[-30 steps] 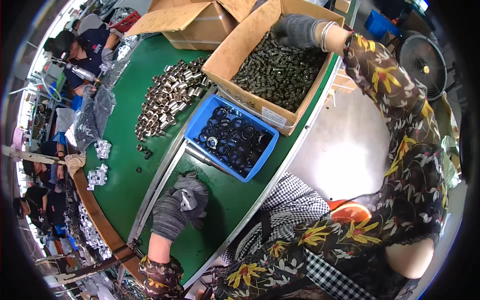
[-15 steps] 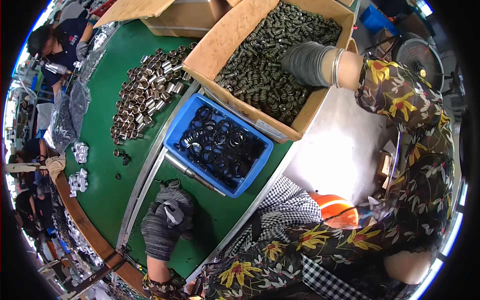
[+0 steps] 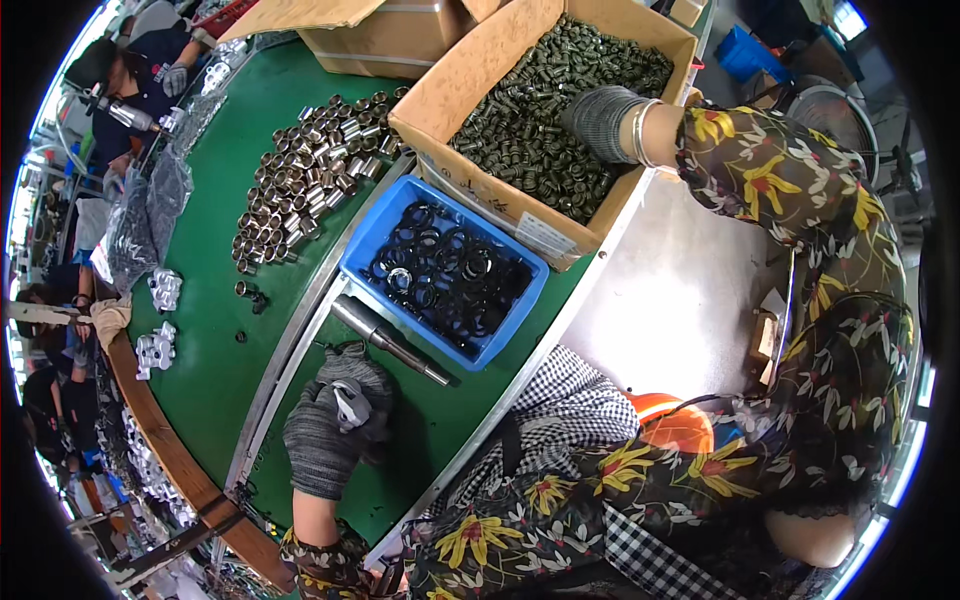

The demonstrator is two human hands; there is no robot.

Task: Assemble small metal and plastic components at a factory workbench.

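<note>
My left hand (image 3: 340, 415), in a grey knit glove, is closed just above the green tabletop (image 3: 205, 400). A pale grey piece (image 3: 350, 405) shows at its fingers; its kind cannot be made out. My right hand (image 3: 600, 122), also gloved, reaches into an open cardboard box (image 3: 440, 140) full of small dark ribbed metal fittings (image 3: 530, 125). Its fingers are hidden among them. Between the hands sits a blue plastic bin (image 3: 365, 225) of black rings (image 3: 440, 265). A stepped metal rod (image 3: 390, 340) lies beside the bin, near my left hand.
Shiny metal sleeves (image 3: 310, 180) are heaped left of the box. One sleeve (image 3: 245, 290) lies apart by a small black part. Silver castings (image 3: 155, 350) stand near the wooden edge (image 3: 180, 455). A metal rail (image 3: 290, 350) crosses the table. A co-worker (image 3: 140, 80) holds a power tool, far left.
My right hand has come down lower onto the fittings in the box. My left hand stays closed in nearly the same place. The whole view has shifted slightly.
</note>
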